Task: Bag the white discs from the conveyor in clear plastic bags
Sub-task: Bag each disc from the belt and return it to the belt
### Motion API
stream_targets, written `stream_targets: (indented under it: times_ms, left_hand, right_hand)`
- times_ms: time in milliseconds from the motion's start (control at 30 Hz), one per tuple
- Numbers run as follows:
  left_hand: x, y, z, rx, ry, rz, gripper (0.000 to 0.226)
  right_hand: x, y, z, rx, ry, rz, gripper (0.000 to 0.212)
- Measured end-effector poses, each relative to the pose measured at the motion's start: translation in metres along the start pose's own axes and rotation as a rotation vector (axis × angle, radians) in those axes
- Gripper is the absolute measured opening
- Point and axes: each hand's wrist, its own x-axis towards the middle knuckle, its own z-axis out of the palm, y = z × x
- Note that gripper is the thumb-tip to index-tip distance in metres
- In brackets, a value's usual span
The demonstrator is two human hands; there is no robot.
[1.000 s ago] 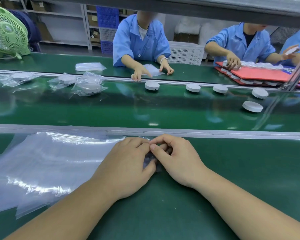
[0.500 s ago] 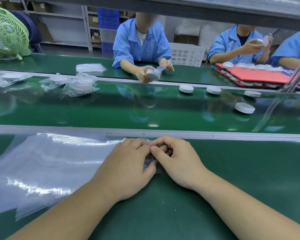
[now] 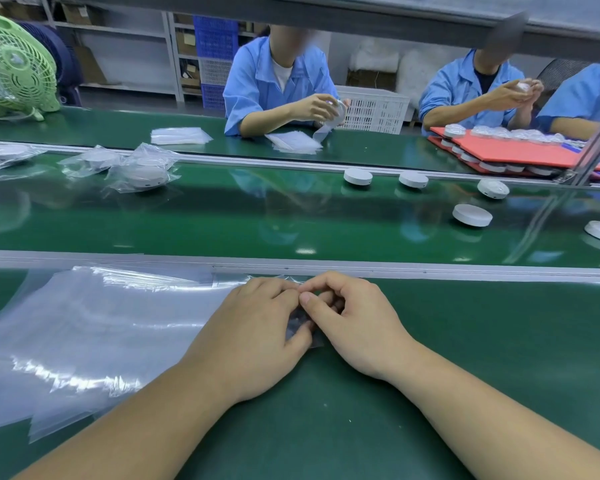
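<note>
Stretching across the foreground, the green bench [image 3: 465, 358] carries a fanned stack of clear plastic bags [image 3: 84, 323] on its left half. Beyond its metal rail, the conveyor [image 3: 257, 216] bears loose white discs [image 3: 472, 215] toward the right. The left hand [image 3: 253, 337] and right hand [image 3: 357, 327] meet at the stack's right corner, fingers curled and pinching the plastic there.

The bag stack [image 3: 84, 334] lies left, discs [image 3: 471, 215] on conveyor [image 3: 257, 220] behind.
</note>
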Motion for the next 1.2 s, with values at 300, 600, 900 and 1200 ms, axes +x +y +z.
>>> stream_targets:
  times_ms: [300, 600, 900, 1200]
  left_hand:
    - [0.0, -0.0004, -0.0001, 0.007, -0.002, 0.003, 0.042]
    - [0.0001, -0.001, 0.0001, 0.005, -0.007, 0.001, 0.046]
    - [0.0, 0.0002, -0.0015, 0.003, -0.008, -0.001, 0.045]
    - [-0.0015, 0.0008, -0.0028, -0.006, -0.013, -0.001, 0.041]
  right_hand:
    - [-0.0003, -0.0006, 0.0005, 0.003, -0.006, 0.0, 0.014]
    - [0.0003, 0.0008, 0.0016, -0.018, 0.001, -0.003, 0.02]
    - [0.0, 0.0008, 0.0018, -0.018, 0.005, -0.002, 0.02]
    - [-0.0009, 0.0, 0.0018, -0.021, 0.006, -0.01, 0.024]
